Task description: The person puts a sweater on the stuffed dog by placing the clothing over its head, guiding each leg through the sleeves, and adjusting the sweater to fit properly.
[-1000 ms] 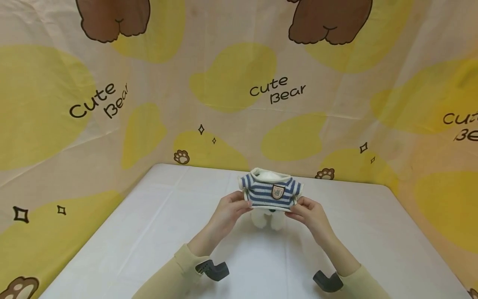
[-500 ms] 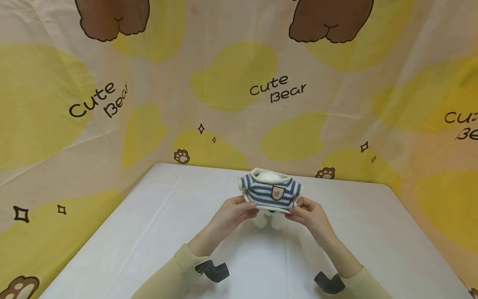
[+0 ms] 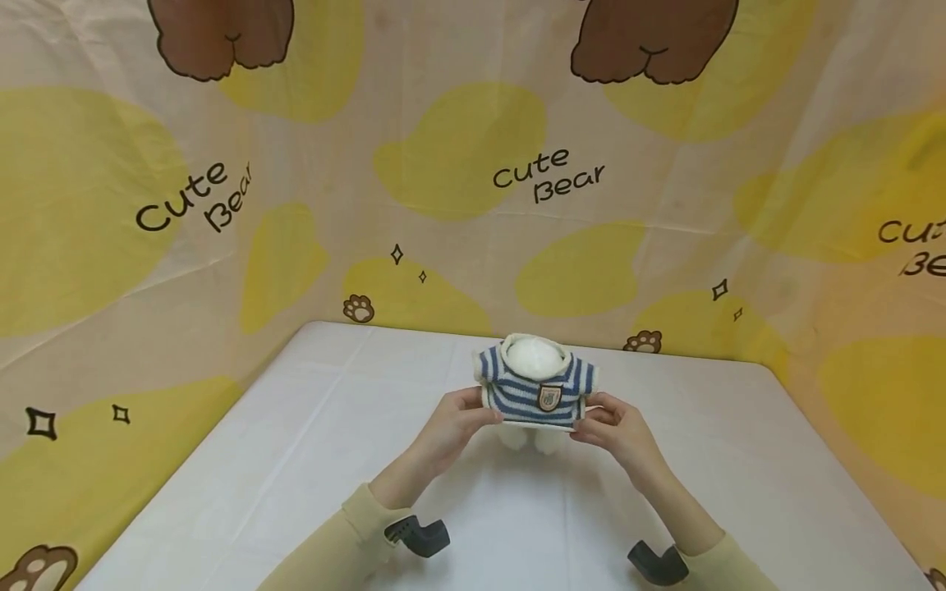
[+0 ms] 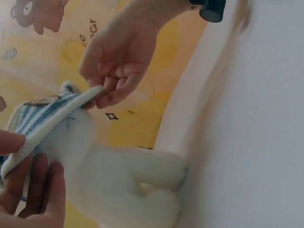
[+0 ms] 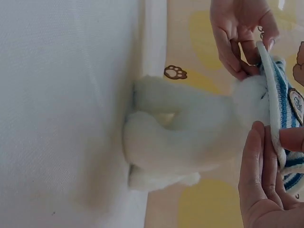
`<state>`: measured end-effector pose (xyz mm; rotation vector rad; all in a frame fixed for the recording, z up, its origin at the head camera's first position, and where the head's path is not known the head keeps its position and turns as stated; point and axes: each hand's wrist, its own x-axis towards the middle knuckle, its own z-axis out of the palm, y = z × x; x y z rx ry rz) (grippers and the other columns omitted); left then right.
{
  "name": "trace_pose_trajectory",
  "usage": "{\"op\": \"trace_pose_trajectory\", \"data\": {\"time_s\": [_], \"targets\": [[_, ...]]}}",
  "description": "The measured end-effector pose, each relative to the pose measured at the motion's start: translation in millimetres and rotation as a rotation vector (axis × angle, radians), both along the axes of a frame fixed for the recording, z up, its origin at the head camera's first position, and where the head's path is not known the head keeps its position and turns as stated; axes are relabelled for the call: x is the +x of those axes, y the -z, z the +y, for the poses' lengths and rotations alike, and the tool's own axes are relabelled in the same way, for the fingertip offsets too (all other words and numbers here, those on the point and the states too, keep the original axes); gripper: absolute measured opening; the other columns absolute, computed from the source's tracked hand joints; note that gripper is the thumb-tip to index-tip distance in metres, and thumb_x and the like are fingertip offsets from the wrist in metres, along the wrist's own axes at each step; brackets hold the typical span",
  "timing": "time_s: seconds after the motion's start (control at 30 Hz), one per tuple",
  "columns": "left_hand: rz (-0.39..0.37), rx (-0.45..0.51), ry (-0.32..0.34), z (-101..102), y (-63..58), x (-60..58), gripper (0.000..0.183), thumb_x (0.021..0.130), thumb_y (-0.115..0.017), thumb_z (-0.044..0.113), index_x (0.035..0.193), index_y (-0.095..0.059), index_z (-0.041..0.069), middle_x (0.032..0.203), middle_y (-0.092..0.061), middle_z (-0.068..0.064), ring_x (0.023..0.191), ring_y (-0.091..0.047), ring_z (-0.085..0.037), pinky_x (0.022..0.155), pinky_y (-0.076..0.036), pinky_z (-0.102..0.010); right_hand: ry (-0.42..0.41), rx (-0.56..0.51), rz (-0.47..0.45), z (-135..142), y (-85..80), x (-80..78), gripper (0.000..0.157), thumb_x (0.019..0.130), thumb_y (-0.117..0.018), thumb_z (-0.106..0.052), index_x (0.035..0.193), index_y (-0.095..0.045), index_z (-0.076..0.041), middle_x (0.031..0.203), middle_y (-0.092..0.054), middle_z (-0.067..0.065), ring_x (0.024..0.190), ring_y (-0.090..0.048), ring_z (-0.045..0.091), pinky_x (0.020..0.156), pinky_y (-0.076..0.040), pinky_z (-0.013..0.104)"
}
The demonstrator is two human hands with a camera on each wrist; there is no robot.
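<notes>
A small knitted sweater [image 3: 517,396], striped blue and white with a shield-shaped badge, is stretched over the head of a white plush animal [image 3: 534,359]. The toy's rounded crown shows through the neck opening. Its furry body [image 4: 104,175] and legs [image 5: 152,137] stand on the table, below the sweater's white hem. At the hem's left side, my left hand [image 3: 452,428] pinches the knit between thumb and fingers. My right hand [image 3: 622,431] pinches the opposite side. Both wrist views show the hem held apart around the toy's head, whose face is mostly covered.
The white table [image 3: 310,460] runs back to a cloth backdrop [image 3: 443,164] printed with bears and yellow patches. A dark device [image 3: 420,538] sits at my left wrist, another dark device [image 3: 658,565] at my right.
Both hands have drawn the sweater slightly downward. More of the plush animal's white crown now shows through the neck opening, and less of its legs shows below the hem.
</notes>
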<state>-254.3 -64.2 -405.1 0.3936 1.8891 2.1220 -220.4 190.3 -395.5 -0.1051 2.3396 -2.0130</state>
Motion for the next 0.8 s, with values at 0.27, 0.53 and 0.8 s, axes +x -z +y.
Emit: {"op": "trace_pose_trajectory", "data": {"time_s": [0.27, 0.53, 0.8], "targets": [[0.023, -0.193, -0.035, -4.6, 14.3, -8.4, 0.036, 0.082, -0.068, 0.013, 0.116, -0.064, -0.001, 0.112, -0.068, -0.010, 0.114, -0.056, -0.021, 0.105, -0.037, -0.047, 0.028, 0.104, -0.033, 3.3, 11.1, -4.0, 0.036, 0.085, -0.068, -0.010, 0.115, -0.055, 0.007, 0.094, -0.072, 0.013, 0.083, -0.071, 0.022, 0.079, -0.056, 0.034], [0.038, -0.245, -0.044, -10.4, 13.7, -12.8, 0.034, 0.084, -0.068, 0.015, 0.115, -0.063, 0.002, 0.113, -0.067, -0.010, 0.109, -0.058, -0.020, 0.102, -0.041, -0.044, -0.013, 0.151, -0.020, 8.7, 4.8, -6.2, 0.039, 0.088, -0.064, -0.010, 0.120, -0.050, 0.009, 0.101, -0.069, 0.019, 0.093, -0.069, 0.031, 0.080, -0.055, 0.037], [0.511, -0.249, -0.456, -11.9, -34.0, -10.3, 0.017, 0.088, -0.062, 0.006, 0.104, -0.061, 0.008, 0.105, -0.062, -0.004, 0.102, -0.057, -0.017, 0.091, -0.047, -0.038, 0.212, 0.452, 0.352, 14.4, -37.2, -5.9, 0.031, 0.091, -0.064, -0.019, 0.118, -0.057, -0.005, 0.111, -0.067, 0.013, 0.103, -0.064, 0.028, 0.086, -0.053, 0.040]]}}
